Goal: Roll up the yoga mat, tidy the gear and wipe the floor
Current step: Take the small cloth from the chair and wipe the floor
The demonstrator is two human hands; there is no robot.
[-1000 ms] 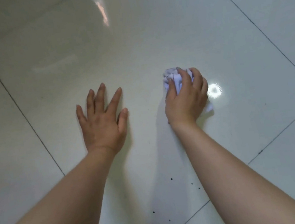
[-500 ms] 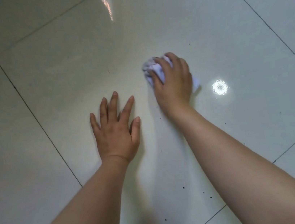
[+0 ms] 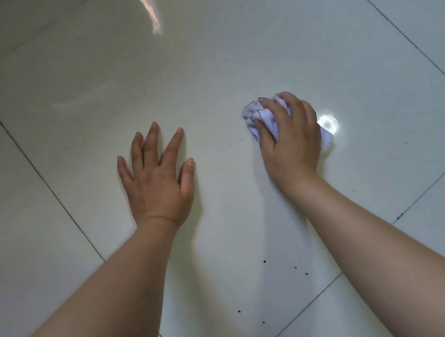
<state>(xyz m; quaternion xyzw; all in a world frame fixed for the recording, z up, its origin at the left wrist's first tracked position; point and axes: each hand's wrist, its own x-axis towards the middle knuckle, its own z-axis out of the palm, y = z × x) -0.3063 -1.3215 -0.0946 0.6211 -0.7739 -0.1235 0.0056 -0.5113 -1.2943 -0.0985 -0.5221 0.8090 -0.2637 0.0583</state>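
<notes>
- I look down from the head camera at a glossy, pale tiled floor, crossed by thin dark grout lines.
- Both bare forearms reach forward from the bottom edge of the view, one from each lower corner.
- My left hand lies flat on the floor, palm down, fingers spread wide and holding nothing.
- My right hand presses down on a crumpled white cloth, its grip curled closed over the bundle.
- The cloth sits on the floor right of centre, touching the tile; most of it is hidden under the palm.
- Bunched folds poke out past the fingertips at the far left of the hand, and a smaller flap shows at the right side of the hand.
- A bright round light reflection shines on the tile just beside the right hand, on its right.
- The two hands are well apart, both on the same large tile.
- Several small dark specks dot the floor between the forearms, nearer to me than the hands.
- A long streak of reflected light shows at the top of the view.
</notes>
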